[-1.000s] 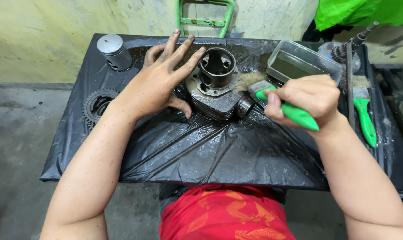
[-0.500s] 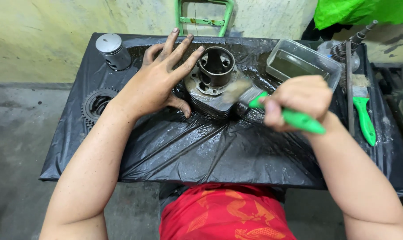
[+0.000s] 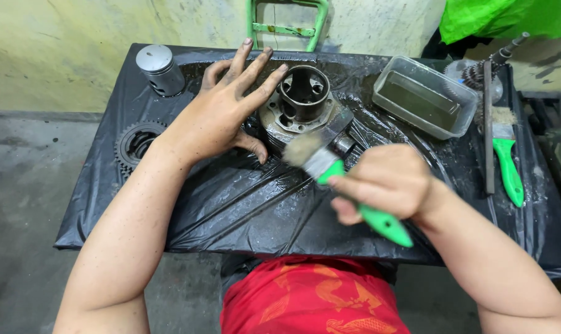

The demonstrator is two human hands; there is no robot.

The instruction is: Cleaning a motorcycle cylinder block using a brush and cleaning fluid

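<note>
My right hand (image 3: pixel 388 182) is closed in a firm grip around the green handle of a paintbrush (image 3: pixel 336 176), its bristles raised just short of the engine cylinder (image 3: pixel 302 102), angled toward the metal body. My left hand (image 3: pixel 221 114) lies flat and open, fingers spread, pressed against the cylinder's side; it grips nothing and appears to be there to steady the part against the brush.

The surface (image 3: pixel 243 210) is wrapped in black plastic sheeting, wet and creased, seemingly to catch grime and fluid. The cylinder sits near its far middle, bore facing up, just beside my left palm.

To the right, a clear plastic tray (image 3: pixel 422 99) holds murky liquid, within easy reach of the brush for dipping. Beyond it, at the right edge, 1 more green-handled brush (image 3: pixel 506 158) lies next to a long thin metal rod (image 3: pixel 487 124), both set apart from the work.

At the left edge a toothed gear (image 3: pixel 132 145) rests flat on the plastic. At the far left corner a grey metal piston (image 3: pixel 160 68) stands upright, well apart from the cylinder.
</note>
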